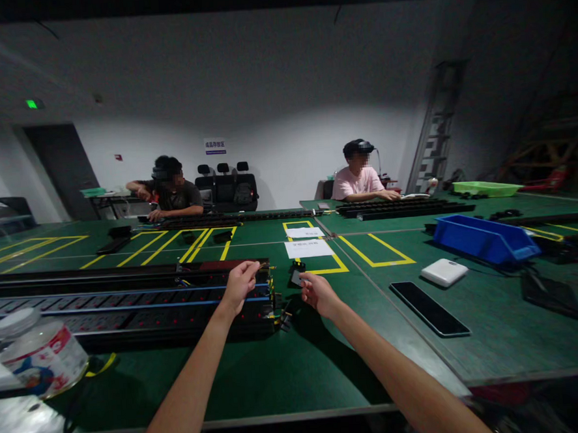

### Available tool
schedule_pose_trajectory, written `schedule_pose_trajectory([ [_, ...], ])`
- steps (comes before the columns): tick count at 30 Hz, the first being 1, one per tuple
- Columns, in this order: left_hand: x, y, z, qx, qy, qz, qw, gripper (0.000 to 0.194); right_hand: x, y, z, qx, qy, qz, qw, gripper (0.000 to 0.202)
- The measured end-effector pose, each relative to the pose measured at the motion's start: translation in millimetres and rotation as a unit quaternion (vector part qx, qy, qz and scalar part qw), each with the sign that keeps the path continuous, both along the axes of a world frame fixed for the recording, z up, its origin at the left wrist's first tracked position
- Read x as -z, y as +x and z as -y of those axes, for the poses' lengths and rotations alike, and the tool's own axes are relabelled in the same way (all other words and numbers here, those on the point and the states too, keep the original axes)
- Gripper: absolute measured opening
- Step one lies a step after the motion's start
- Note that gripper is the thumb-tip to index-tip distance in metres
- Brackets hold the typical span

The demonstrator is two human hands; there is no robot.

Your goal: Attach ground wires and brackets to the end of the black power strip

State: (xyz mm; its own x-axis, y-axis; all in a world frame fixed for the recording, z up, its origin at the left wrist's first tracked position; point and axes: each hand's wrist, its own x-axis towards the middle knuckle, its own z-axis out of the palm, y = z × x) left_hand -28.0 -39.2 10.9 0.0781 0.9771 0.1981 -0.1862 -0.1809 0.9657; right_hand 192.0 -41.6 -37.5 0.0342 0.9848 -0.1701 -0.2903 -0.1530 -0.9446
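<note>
Long black rails (pixel 129 318) with blue strips lie side by side on the left, short coloured wires (pixel 272 286) sticking out of their right ends. My left hand (pixel 242 288) is over the far rail's end, thumb and forefinger pinched together; whatever is between them is too small to make out. Just right of the rail ends, my right hand (pixel 319 294) grips a small dark grey and black plastic piece (pixel 296 276) between thumb and fingers. Another small black piece (pixel 285 320) hangs or lies by the near rail's end; I cannot tell which.
A clear plastic jar (pixel 43 352) stands at the near left. To the right are a phone (pixel 429 307), a white box (pixel 444 272) and a blue bin (pixel 486 240). Paper sheets (pixel 309 248) lie beyond my hands. Two people (pixel 360 176) sit across the green table (pixel 357 362).
</note>
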Motion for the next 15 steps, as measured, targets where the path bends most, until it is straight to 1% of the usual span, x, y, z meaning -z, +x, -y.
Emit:
schedule_pose_trajectory([
  [2,-1.0,-5.5,-3.6,-0.002,-0.072,0.108,0.992,0.031,-0.8,-2.2,0.9,0.032,-0.067,-0.075,0.994,0.015],
  [4,-2.2,-9.9,-6.2,-0.003,-0.135,0.18,0.974,0.026,-2.6,-5.2,3.3,0.035,-0.075,-0.078,0.993,0.015],
  [6,-2.8,-12.8,-7.8,-0.001,-0.171,0.221,0.96,0.022,-4.2,-7.8,6.1,0.029,-0.075,-0.075,0.994,0.014],
  [9,-2.9,-14.6,-8.7,0.006,-0.19,0.249,0.95,0.018,-5.4,-10.2,9.0,0.018,-0.079,-0.07,0.994,0.012],
  [15,-3.7,-15.4,-7.5,0.021,-0.207,0.264,0.942,0.017,-4.3,-10.1,9.7,0.011,-0.076,-0.065,0.995,0.016],
])
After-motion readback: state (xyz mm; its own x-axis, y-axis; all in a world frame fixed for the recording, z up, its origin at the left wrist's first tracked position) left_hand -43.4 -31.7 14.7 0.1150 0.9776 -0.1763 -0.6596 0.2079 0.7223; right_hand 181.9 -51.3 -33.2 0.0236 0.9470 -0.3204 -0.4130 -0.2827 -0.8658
